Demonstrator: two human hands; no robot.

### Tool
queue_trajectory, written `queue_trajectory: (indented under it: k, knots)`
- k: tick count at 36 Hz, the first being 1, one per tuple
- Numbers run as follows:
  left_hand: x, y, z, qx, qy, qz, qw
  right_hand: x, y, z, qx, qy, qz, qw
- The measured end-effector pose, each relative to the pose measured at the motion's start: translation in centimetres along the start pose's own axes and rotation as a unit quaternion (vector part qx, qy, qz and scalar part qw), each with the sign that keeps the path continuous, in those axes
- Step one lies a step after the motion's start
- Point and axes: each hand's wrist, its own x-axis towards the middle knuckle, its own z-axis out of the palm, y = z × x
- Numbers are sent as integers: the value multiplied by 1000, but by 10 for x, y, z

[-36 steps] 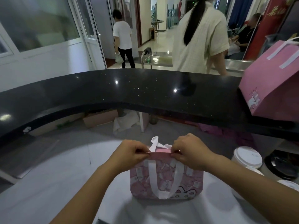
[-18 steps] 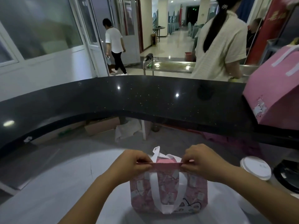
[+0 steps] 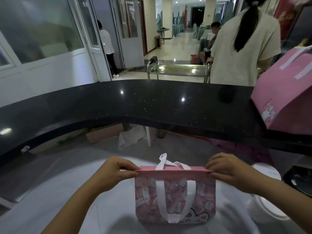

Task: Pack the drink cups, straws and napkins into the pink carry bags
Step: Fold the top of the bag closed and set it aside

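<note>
Head view, one frame. The small pink carry bag [image 3: 175, 196] stands upright on the pale counter [image 3: 67, 191], toward its near edge and a little right of middle. I read the bag mouth as pressed flat into a straight folded band along the top. The left hand [image 3: 114, 173] is at the left end of that band, its grip pinching the fold between thumb and fingers. The right hand [image 3: 231, 169] pinches the right end the same way. One white handle [image 3: 175, 200] loops down the bag's near face, and the other handle [image 3: 163, 160] stands up behind the band, between the hands. I cannot see the bag's contents. There are two white lidded cups toward the counter's right edge: one cup [image 3: 265, 171] just behind the right wrist, and a nearer cup [image 3: 268, 211] below the right forearm. A larger pink bag [image 3: 287, 92] sits at the right end of the black raised ledge [image 3: 135, 105] beyond the counter's far edge.
</note>
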Motion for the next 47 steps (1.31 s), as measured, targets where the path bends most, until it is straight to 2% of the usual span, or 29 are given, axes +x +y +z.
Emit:
queue_trajectory:
  k: [3, 8, 14, 19, 23, 26, 30, 32, 35, 37, 44, 47]
  knots:
    - [1, 0, 2, 9, 10, -4, 1000, -2, -1, 0, 2, -15, 9, 1000]
    - [6, -2, 1, 3, 2, 0, 1000, 0, 0, 2, 6, 7, -2, 1000]
    - [-2, -6, 0, -9, 6, -3, 1000, -8, 4, 4, -2, -20, 21, 1000]
    - [-9, -3, 5, 17, 43, 14, 999, -6, 10, 21, 19, 62, -5, 998]
    - [-16, -1, 13, -14, 62, 31, 998, 1, 6, 21, 26, 93, 81, 992]
    - [-27, 3, 23, -26, 59, 39, 997, 10, 0, 24, 113, 128, 139, 975]
    - [-46, 12, 42, -63, 13, 55, 996, 23, -6, 29, 277, 177, 185, 926]
    - [-56, 16, 54, -76, -27, 57, 995, 28, -12, 29, 365, 159, 174, 901]
    - [-66, 16, 71, -55, -76, 60, 994, 31, -23, 33, 410, 125, 156, 890]
    - [-69, 10, 81, -57, -53, 56, 995, 26, -29, 38, 417, 139, 159, 884]
    - [-88, -15, 130, -72, 58, 26, 995, -49, -53, 86, 417, 272, 165, 851]
    - [-91, -17, 151, -72, 133, 34, 988, -83, -59, 119, 341, 247, 166, 892]
